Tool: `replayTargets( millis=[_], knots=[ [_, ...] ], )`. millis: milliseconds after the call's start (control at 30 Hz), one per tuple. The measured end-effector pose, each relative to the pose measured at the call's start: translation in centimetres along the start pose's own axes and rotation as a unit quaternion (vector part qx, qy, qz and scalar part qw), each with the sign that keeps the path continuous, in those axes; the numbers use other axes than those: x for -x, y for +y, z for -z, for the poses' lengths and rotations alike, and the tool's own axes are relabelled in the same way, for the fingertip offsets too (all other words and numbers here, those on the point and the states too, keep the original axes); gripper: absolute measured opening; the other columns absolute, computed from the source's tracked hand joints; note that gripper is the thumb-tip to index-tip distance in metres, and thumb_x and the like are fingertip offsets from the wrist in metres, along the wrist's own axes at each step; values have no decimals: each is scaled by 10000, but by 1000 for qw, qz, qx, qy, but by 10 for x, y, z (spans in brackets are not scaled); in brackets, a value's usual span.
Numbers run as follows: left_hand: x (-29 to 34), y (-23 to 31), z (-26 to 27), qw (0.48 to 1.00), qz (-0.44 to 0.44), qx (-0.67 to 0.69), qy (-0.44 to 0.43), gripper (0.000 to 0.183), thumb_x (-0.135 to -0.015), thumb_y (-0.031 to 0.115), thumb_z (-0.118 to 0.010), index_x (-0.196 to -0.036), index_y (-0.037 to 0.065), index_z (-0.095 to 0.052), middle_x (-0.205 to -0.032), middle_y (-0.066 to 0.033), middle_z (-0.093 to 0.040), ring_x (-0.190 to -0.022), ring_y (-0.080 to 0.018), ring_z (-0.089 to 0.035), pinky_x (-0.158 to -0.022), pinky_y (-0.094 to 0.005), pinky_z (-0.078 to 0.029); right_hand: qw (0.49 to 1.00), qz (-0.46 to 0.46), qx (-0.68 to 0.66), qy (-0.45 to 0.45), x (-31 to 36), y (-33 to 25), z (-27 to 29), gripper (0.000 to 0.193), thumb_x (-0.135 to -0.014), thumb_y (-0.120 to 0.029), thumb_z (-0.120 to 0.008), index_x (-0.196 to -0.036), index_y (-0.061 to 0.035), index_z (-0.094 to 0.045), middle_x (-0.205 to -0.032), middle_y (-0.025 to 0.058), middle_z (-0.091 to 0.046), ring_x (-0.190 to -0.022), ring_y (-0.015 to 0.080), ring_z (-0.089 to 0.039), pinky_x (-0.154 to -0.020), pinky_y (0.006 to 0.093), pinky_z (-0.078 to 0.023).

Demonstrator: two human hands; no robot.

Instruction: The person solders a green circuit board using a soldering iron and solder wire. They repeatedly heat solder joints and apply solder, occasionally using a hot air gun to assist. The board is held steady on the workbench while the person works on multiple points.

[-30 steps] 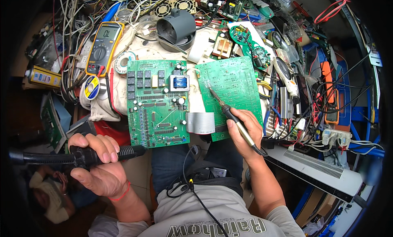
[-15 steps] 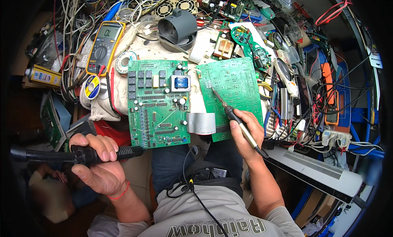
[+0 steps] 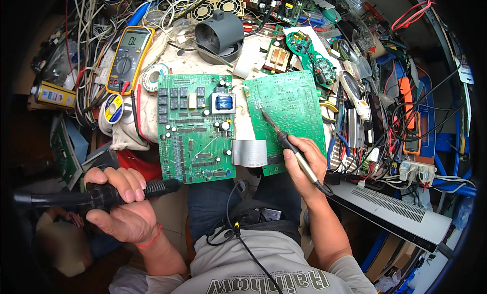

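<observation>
My right hand [image 3: 310, 167] is closed round a soldering iron [image 3: 287, 140]. The iron's tip points up and left at the solder side of a green circuit board [image 3: 299, 108], at a pale patch near its left edge; whether it touches I cannot tell. My left hand [image 3: 127, 207] grips a black ribbed flexible hose [image 3: 162, 186], whose end lies at the lower left corner of a second green circuit board [image 3: 195, 131]. That board lies component side up, with black relays and a blue transformer [image 3: 223, 102]. A grey ribbon cable [image 3: 249, 153] spans the two boards.
Left of the boards lie a yellow multimeter [image 3: 127, 60] with its probe leads and two solder-type spools, one a white spool [image 3: 155, 77]. A grey cylindrical holder [image 3: 219, 35] stands behind. Tangled cables and tools crowd the right. A person [image 3: 61, 238] is low at the left.
The hose's far left part has dropped slightly, and my left hand has shifted a touch left with it. My right hand and the iron have barely moved.
</observation>
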State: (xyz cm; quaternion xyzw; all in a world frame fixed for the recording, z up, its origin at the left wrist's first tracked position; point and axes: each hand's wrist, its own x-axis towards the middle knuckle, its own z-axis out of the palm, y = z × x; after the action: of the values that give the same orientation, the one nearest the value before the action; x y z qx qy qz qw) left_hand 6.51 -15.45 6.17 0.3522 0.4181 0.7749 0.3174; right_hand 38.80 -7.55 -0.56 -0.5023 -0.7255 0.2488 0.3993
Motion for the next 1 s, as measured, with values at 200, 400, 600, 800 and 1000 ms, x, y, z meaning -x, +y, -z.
replayTargets(
  millis=[200, 400, 600, 800, 1000],
  knots=[
    [-5, -1, -9, 999, -30, 34, -9, 752, -952, 733, -618, -1215, 43, -480, -744, -16, -506, -604, -135, -466, -646, -327, -411, 1000, 26, 3, -5, 0, 3, -1, 346, -842, -13, -804, -1173, 41, -720, -1029, 185, -753, -956, 333, -725, -873, 399, -572],
    [-8, -4, -21, 998, -21, 57, -25, 775, -935, 750, -628, -1216, 44, -473, -749, -15, -507, -607, -139, -474, -645, -328, -419, 996, 79, 32, -12, 1, 7, -2, 361, -828, -7, -806, -1174, 25, -711, -1028, 180, -753, -955, 342, -725, -858, 414, -583],
    [-10, -7, -26, 997, -19, 65, -28, 791, -921, 763, -636, -1212, 46, -473, -752, -17, -517, -609, -141, -482, -644, -327, -420, 996, 83, 32, -7, 2, 9, -3, 371, -824, -6, -808, -1181, 21, -711, -1031, 169, -757, -961, 335, -729, -860, 403, -588],
    [-10, -8, -26, 997, -17, 74, -21, 776, -930, 759, -626, -1212, 51, -479, -739, -17, -517, -599, -142, -482, -648, -332, -420, 995, 89, 35, -7, 2, 10, -3, 372, -820, -3, -806, -1180, 18, -713, -1033, 166, -759, -963, 333, -730, -860, 402, -589],
    [-11, -9, -24, 996, -10, 87, -14, 759, -952, 757, -594, -1221, 54, -490, -738, -16, -515, -599, -142, -475, -649, -333, -418, 995, 91, 35, -5, 2, 9, -3, 375, -816, 0, -808, -1178, 17, -713, -1032, 166, -760, -955, 335, -732, -857, 404, -590]
  ],
)
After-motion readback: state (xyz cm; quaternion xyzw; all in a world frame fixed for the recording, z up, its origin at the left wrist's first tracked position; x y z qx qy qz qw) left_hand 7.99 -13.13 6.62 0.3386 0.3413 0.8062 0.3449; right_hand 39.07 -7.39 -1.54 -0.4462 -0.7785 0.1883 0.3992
